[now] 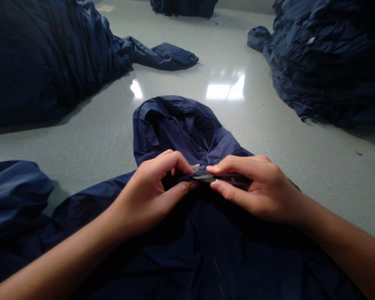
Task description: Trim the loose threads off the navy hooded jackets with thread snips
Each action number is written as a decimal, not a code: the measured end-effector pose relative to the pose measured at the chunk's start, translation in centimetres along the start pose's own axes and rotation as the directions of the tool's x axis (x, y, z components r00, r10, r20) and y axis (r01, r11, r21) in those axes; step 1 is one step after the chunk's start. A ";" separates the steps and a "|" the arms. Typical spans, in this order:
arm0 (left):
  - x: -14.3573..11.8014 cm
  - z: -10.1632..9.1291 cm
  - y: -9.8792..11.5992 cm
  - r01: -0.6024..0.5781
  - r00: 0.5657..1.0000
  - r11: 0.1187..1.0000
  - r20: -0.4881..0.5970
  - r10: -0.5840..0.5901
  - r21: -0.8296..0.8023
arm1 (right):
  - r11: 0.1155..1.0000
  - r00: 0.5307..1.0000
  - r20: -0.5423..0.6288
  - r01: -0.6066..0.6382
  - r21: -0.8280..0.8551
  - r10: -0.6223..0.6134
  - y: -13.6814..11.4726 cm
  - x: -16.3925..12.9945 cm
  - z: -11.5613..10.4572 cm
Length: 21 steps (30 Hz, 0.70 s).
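The step in hand looks like trimming at the neck of the navy hooded jacket (187,225), which lies flat on the grey table (90,137) directly before the person, its hood (175,125) pointing away. The left hand (150,196) has thumb and fingers closed on the fabric at the base of the hood, beside a small pale label (196,167). The right hand (256,189) is closed around small metal snips (206,177), whose tip touches the fabric just beside the label. I judge that the next move needs a small, exact cut, with the fabric kept tight.

Beyond the hood the table is bare. Left of the jacket lies a big pile of navy garments (43,62), right of it another pile (328,66), both well apart from the hands.
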<state>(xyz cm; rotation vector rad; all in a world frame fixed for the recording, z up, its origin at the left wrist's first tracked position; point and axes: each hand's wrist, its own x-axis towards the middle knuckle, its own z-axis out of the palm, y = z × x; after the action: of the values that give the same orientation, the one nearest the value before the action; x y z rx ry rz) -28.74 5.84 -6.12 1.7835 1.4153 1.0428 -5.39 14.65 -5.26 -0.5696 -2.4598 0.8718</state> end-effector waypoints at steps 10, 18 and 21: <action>-0.1 0.1 0.2 0.012 1.000 1.000 0.026 -0.011 -0.019 | 0.999 0.999 -0.017 0.037 -0.027 -0.037 -0.1 -0.1 0.1; -0.1 0.2 0.2 0.062 0.998 0.994 0.026 -0.060 -0.088 | 0.999 0.999 -0.010 0.039 -0.026 -0.039 0.0 -0.1 0.0; -0.1 0.1 0.2 0.070 0.997 0.993 0.025 -0.068 -0.096 | 0.999 0.999 -0.012 0.048 -0.017 -0.048 0.0 0.0 0.0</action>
<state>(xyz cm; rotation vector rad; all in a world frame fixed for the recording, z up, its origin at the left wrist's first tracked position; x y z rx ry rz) -28.55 5.65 -6.02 1.6606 1.3805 1.0354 -5.35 14.67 -5.29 -0.5188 -2.4612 0.8268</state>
